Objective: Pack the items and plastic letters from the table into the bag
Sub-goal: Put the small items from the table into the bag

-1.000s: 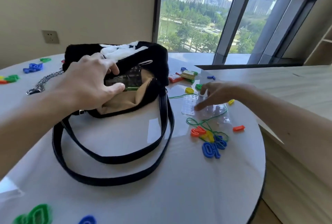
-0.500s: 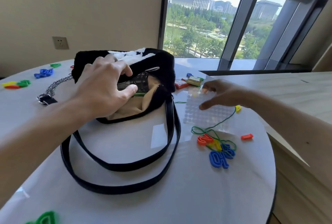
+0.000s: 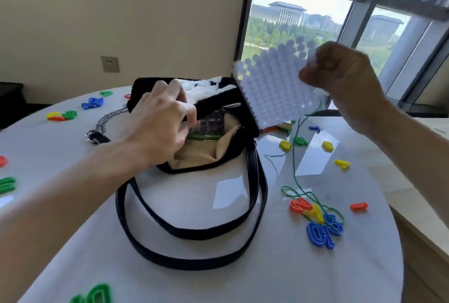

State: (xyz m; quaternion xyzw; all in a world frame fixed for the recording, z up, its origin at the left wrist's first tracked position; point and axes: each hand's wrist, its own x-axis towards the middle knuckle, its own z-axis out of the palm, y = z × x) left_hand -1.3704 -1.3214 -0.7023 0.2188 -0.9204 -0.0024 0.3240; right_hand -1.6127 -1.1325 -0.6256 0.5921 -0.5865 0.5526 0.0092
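Bag [image 3: 213, 102], fuzzy black plush, rim gripped by left hand [image 3: 160, 125]; right hand [image 3: 340, 72] pinches knobbly translucent square board [image 3: 274, 89] aloft.

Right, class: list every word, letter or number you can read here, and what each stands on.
"N" or "Z", cannot tell which: orange letter on the table.
"O", it seems: blue letter on the table.
Other plastic letters: too blurred or tilted.
Packet in the bag: print too small.
Board in the right hand: none.
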